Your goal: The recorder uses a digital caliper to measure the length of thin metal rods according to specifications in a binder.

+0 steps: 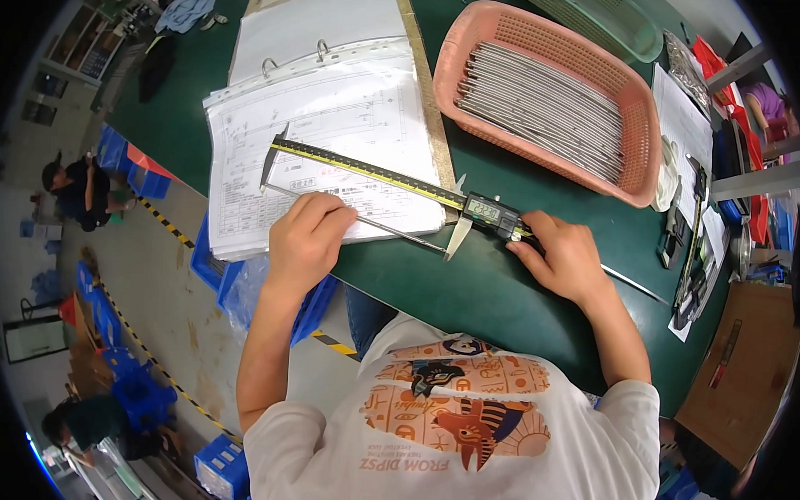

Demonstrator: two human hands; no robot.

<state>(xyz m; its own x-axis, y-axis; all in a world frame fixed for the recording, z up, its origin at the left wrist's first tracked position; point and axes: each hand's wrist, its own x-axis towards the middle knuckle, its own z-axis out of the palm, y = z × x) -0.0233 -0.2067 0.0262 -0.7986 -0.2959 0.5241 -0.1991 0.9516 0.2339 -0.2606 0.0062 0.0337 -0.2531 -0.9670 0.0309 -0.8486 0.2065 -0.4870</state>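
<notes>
I read this as mid-measurement. My left hand (305, 233) is curled shut, pinning a thin steel rod (366, 222) on the binder drawing (325, 124). My right hand (565, 256) is closed on the digital caliper (394, 181) at its readout slider. The rod sits between the jaws, at 12 o'clock of my chest. Pink basket of rods (546, 96) at 1 o'clock on the green desk (469, 296). Next, I'd judge: slide the moving jaw snug and read.

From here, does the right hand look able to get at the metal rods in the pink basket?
Probably yes: the right hand rests on the caliper, the pink basket stands open-topped just beyond it, and nothing lies between it and the metal rods.
</notes>
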